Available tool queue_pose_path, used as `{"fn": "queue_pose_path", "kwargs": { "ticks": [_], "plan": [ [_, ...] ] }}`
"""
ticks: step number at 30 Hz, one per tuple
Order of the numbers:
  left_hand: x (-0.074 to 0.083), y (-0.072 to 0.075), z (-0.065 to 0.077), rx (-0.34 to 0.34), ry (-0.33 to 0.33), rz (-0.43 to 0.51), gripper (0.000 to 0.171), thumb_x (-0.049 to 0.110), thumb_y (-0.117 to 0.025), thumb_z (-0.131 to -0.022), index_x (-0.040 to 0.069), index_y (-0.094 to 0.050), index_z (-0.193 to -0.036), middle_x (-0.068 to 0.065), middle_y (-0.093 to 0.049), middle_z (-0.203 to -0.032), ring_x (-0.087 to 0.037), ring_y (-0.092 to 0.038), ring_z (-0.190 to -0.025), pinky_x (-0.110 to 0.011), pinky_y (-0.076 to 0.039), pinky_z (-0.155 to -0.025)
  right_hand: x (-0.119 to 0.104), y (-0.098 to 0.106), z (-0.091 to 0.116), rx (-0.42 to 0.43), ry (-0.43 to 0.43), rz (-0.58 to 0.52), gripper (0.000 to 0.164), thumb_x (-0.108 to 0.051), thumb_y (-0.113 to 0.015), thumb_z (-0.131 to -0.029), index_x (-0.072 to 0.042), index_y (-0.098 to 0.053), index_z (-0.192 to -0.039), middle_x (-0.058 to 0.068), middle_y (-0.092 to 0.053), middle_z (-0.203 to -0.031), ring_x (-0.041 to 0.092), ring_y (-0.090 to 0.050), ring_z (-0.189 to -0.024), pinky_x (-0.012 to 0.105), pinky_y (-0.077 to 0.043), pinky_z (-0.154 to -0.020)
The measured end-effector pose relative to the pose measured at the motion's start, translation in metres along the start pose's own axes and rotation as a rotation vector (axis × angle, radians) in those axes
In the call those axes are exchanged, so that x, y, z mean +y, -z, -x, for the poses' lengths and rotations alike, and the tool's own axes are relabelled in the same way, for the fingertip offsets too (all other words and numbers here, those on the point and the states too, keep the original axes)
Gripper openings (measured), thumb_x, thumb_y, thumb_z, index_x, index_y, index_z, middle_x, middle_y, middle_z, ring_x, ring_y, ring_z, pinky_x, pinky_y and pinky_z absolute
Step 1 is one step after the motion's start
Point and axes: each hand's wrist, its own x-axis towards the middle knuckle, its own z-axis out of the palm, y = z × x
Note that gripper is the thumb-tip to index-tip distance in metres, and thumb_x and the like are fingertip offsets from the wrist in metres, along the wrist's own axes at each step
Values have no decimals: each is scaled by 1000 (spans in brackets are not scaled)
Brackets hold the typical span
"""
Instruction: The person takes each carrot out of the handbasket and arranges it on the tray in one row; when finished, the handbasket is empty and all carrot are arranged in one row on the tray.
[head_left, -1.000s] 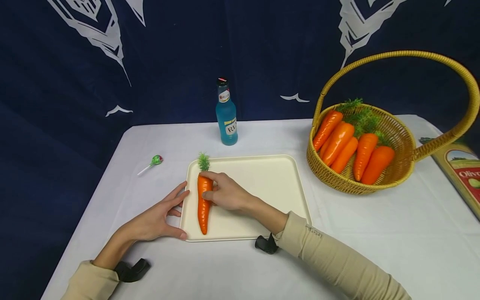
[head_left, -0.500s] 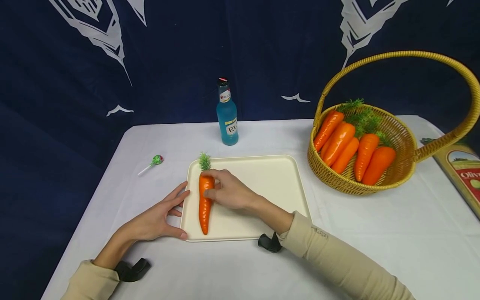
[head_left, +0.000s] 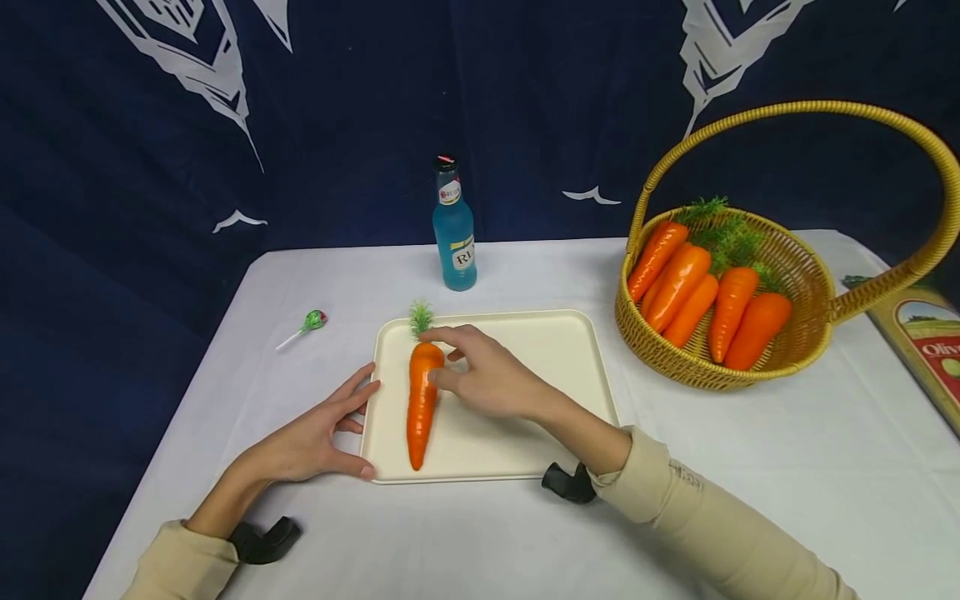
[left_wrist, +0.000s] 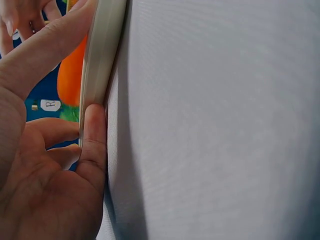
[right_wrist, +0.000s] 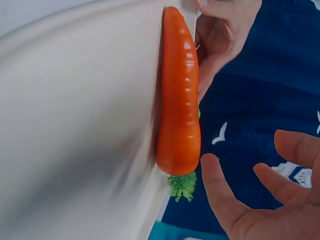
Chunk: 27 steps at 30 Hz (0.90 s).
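An orange carrot (head_left: pixel 423 408) with a green leafy top lies lengthwise near the left side of a cream tray (head_left: pixel 551 346). My right hand (head_left: pixel 491 375) hovers just right of the carrot's thick upper end. In the right wrist view its fingers (right_wrist: pixel 217 187) are spread and stand apart from the carrot, with nothing between them. My left hand (head_left: pixel 318 437) rests against the tray's left edge, fingers spread along the rim and thumb at the near corner. Seen from the left wrist, one fingertip (left_wrist: pixel 94 120) presses the outside of the tray wall.
A wicker basket (head_left: pixel 697 375) with several carrots and a tall handle stands at the right. Beside it lies a printed package (head_left: pixel 922 333). A blue bottle (head_left: pixel 455 237) stands behind the tray, and a lollipop (head_left: pixel 307 325) lies at the left on the white tablecloth (head_left: pixel 750 467).
The carrot has shifted slightly to the right on the tray. My right hand has let go of it and moved a little right, fingers opening. My left hand stays put.
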Motion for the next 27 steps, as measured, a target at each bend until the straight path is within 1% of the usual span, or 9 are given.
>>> {"fn": "queue_pose_path", "kwargs": {
  "ticks": [8, 13, 17, 19, 24, 27],
  "plan": [
    [-1, 0, 0, 11, 4, -10, 109, 28, -90, -72, -3, -24, -154, -4, 0, -165, -24, -57, -110, -23, -49, -90, 14, 18, 19, 62, 2, -12, 45, -17, -61, -96, -11, -55, -140, 5, -51, -140, 31, -53, -121, 45, -47, -97],
    [-2, 0, 0, 12, 4, -8, 109, 28, -90, -72, -3, -24, -154, -4, 1, -165, -24, -57, -110, -23, -50, -90, 21, 32, 33, 128, 0, -42, 43, -17, -62, -96, -12, -56, -138, 4, -51, -141, 32, -53, -121, 45, -49, -94],
    [-2, 1, 1, 14, 6, -11, 110, 28, -90, -72, -3, -24, -154, -4, 1, -165, -23, -58, -109, -23, -49, -90, 28, 45, 42, 186, 18, -51, 42, -15, -64, -96, -10, -57, -137, 7, -52, -139, 33, -55, -119, 46, -51, -91],
    [-2, 2, 2, 14, 1, -14, 110, 28, -90, -72, -4, -24, -154, -6, 1, -165, -23, -59, -109, -23, -50, -90, 32, 52, 46, 215, 11, -45, 42, -14, -64, -96, -10, -57, -137, 8, -53, -138, 32, -55, -119, 46, -52, -91],
    [-2, 2, 2, 16, 8, -19, 109, 28, -90, -72, -3, -24, -154, -5, 0, -165, -24, -57, -110, -23, -49, -90, 44, 71, 58, 285, 5, -17, 41, -14, -64, -97, -8, -57, -137, 10, -52, -139, 32, -55, -118, 47, -52, -92],
    [-1, 1, 1, 16, 14, -21, 109, 29, -90, -72, -2, -24, -154, -3, 0, -165, -23, -56, -110, -23, -49, -91, 51, 83, 67, 325, 3, 8, 41, -13, -63, -97, -6, -56, -136, 11, -53, -138, 31, -56, -117, 42, -53, -90]
  ]
}}
